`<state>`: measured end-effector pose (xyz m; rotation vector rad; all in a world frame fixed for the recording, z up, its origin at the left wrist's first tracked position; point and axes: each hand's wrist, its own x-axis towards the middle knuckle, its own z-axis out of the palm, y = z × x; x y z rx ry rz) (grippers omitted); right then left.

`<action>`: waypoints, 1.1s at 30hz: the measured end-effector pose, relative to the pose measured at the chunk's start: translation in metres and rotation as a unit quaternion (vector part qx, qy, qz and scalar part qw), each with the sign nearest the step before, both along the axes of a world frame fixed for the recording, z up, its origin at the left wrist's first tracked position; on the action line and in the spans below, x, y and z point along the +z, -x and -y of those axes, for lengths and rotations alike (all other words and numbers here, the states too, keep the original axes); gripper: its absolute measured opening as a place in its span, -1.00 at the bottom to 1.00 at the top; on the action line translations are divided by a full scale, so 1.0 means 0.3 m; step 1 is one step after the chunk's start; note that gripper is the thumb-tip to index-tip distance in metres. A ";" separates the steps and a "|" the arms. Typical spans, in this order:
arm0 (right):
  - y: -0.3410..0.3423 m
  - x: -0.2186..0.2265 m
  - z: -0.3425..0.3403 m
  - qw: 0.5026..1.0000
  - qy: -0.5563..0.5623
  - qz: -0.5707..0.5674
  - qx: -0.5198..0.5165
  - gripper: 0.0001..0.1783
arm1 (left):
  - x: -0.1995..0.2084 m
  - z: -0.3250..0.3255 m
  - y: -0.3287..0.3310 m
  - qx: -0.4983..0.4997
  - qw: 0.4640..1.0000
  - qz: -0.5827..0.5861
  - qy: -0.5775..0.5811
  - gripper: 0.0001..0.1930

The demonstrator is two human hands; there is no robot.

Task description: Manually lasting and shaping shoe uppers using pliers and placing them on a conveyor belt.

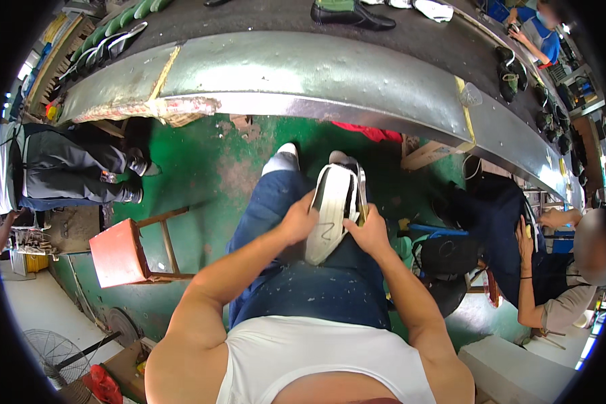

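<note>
White shoe (330, 205) above blue trousers (316, 289): left hand (300, 219) pinching left edge, right hand (366, 233) pinching right edge, metal bench (316, 71) ahead.

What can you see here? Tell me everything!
shoe: one, white and black, between both hands
workbench: one, dark top and silver edge, ahead
other shoes: many, black, green and white, on the workbench
stool: one, reddish seat, left
cloth: one, red, under the workbench
fan: one, grey, lower left
other people: at least three, dark or blue clothes, left and right
vest: one, white, bottom
legs: two, blue trousers, centre
left hand: one, bare, gripping the shoe's left side
right hand: one, bare, gripping its right side
</note>
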<state>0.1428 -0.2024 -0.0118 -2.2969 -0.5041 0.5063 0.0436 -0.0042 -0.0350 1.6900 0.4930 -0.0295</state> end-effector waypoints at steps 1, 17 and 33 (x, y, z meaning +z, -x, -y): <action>0.008 0.012 0.000 1.000 0.014 -0.016 0.009 -0.32 | -0.014 0.014 0.026 0.026 0.997 -0.023 0.071 -0.28; -0.041 0.247 0.162 0.945 0.031 0.036 0.324 -0.41 | 0.025 0.058 0.123 -0.073 0.996 -0.053 -0.023 0.05; 0.094 0.150 0.088 0.947 0.080 0.053 0.307 -0.61 | -0.077 0.128 0.026 0.199 0.976 -0.058 0.066 -0.40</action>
